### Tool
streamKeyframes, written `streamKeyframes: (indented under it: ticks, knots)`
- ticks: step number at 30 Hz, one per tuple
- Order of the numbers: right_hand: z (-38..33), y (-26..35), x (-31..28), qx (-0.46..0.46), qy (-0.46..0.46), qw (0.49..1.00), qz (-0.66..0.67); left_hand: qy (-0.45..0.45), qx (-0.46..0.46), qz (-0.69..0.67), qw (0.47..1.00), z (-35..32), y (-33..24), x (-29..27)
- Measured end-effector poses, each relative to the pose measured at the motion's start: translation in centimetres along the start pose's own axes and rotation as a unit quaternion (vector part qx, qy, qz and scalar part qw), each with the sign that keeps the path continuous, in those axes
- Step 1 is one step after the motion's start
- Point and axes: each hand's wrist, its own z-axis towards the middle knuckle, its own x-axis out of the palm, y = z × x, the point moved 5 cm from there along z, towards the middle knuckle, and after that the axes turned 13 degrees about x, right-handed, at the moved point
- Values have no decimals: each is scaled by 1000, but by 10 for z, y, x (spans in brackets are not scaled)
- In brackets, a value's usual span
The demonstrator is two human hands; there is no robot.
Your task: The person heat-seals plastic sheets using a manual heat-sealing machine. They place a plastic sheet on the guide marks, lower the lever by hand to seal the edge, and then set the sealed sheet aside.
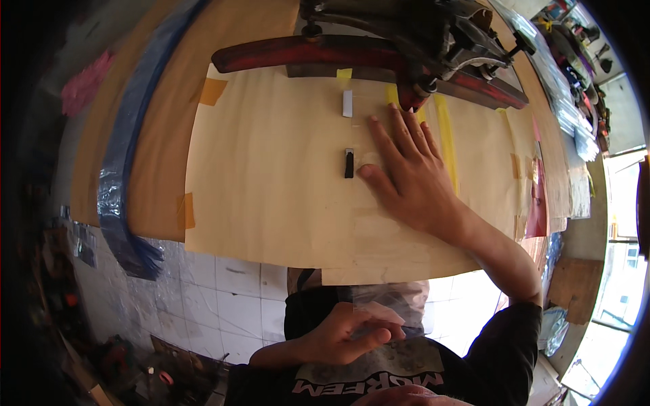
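Observation:
My right hand (420, 169) lies flat on a large tan paper sheet (271, 169), fingers spread and pointing away from me. Its fingertips reach close to the red lower tip of a black and red metal press (413, 98). Just left of the thumb is a small black strip (349, 164), with a small white strip (347, 103) farther off. Close to my body, below the sheet's near edge, my left hand (349, 333) is closed with thumb and fingers together. A thin clear plastic film (379, 298) shows at its fingers; the exact grip is partly hidden.
Yellow tape strips (443, 135) run beside my right hand. Orange tape pieces (185, 211) sit along the sheet's left edge. A bundle of blue plastic (125, 162) lies on the brown board (162, 135) at left. White floor tiles (237, 298) show below.

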Motion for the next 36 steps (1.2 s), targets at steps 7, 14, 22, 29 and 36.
streamKeyframes:
  ticks: [7, 14, 22, 29, 36]
  knots:
    - [-1, -2, 4, -2, -27, 1000, 3, 8, -21, 25, 999, -8, 10, -8]
    - [-3, -3, 2, -4, -46, 999, 3, -1, 6, 59, 998, -10, 21, -15]
    - [-3, -3, 3, -6, -47, 999, 9, -33, -3, 74, 997, -11, 23, -16]
    - [-3, -1, 4, -10, -54, 998, 13, -60, -36, 35, 997, -16, 25, -16]
    - [-2, 0, 1, -7, -46, 999, 15, -48, -47, 37, 997, -16, 24, -17]
